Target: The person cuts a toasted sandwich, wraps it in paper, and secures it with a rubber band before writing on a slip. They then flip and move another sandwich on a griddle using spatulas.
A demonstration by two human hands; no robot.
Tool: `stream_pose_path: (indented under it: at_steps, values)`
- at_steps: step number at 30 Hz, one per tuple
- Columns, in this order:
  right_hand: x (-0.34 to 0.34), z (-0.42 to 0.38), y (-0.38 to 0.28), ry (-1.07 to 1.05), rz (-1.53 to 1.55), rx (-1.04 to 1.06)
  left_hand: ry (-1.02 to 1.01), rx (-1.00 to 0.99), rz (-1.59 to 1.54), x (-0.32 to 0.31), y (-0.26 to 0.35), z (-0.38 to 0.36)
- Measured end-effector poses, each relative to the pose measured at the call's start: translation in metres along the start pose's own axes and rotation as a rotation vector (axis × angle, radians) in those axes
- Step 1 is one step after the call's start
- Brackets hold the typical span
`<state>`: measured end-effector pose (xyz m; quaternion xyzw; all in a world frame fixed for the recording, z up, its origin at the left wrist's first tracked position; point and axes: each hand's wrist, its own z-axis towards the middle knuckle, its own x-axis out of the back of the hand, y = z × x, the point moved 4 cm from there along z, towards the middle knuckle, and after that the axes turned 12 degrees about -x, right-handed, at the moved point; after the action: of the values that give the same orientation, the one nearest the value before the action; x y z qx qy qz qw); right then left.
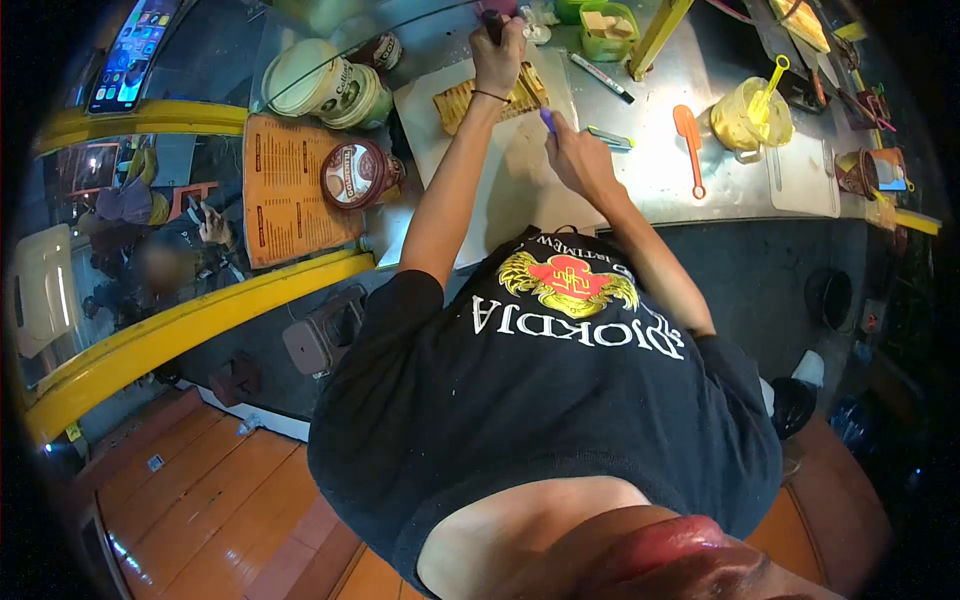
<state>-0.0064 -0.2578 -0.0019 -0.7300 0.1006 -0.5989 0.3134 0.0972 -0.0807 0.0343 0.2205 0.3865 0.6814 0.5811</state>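
Observation:
Toasted bread [455, 108] with brown grill marks lies on a white board [425, 140]. Over its far edge is my left hand [498, 62], fingers wrapped around a dark handle [492, 25]; what the handle belongs to is hidden. My right hand [582, 162] is closed on a purple-handled utensil [547, 120] at the bread's near right side. The utensil's working end is hard to make out against the toast. Just right of that hand, a green-and-white cutter [610, 138] rests on the metal counter.
Left stand a brown-lidded tub [355, 174], a menu sheet [285, 190] and white-lidded tubs [303, 78]. To the right are a marker [601, 77], an orange spatula [690, 150] and a yellow-smeared pitcher [738, 125]. A green container [608, 45] sits at the back. Another person's hand [213, 226] shows beyond the yellow frame [200, 300].

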Motion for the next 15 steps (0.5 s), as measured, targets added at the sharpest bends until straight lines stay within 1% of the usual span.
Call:
stream_pose_path:
  at_steps: [2,3,4,6,7,8,10,11,12,13,15]
  values:
    - [0.004,-0.002,-0.009,-0.018,-0.103,0.039,0.001,-0.068,0.034,0.001,0.002,-0.002]
    - [0.012,-0.018,-0.005,-0.063,-0.130,0.041,0.057,-0.099,0.070,-0.002,0.003,-0.002]
    - [0.018,-0.028,-0.004,-0.059,-0.132,0.048,0.059,-0.106,0.072,0.000,0.003,0.000]
    - [0.024,-0.041,-0.002,-0.084,-0.144,0.047,0.038,-0.024,0.062,-0.001,-0.002,-0.002]
    - [0.016,-0.030,-0.004,-0.070,-0.142,0.014,0.038,-0.030,0.040,-0.001,-0.001,-0.001]
    - [-0.004,-0.008,-0.002,-0.069,-0.120,0.035,0.031,-0.025,0.033,-0.002,0.000,0.000]
    - [-0.028,0.028,0.002,-0.072,-0.102,0.045,0.097,-0.024,0.041,-0.001,-0.001,0.000]
    - [-0.032,0.039,-0.001,-0.028,-0.123,0.064,0.100,0.078,0.069,0.007,-0.008,-0.011]
    - [-0.035,0.040,-0.002,0.013,-0.141,0.084,0.098,0.088,0.068,0.005,-0.008,-0.017]
    - [-0.026,0.028,-0.001,-0.069,-0.097,0.047,0.101,0.072,0.065,0.005,-0.009,-0.016]
    - [0.009,-0.020,0.008,-0.138,-0.076,0.017,0.140,0.011,0.096,0.008,-0.007,-0.012]
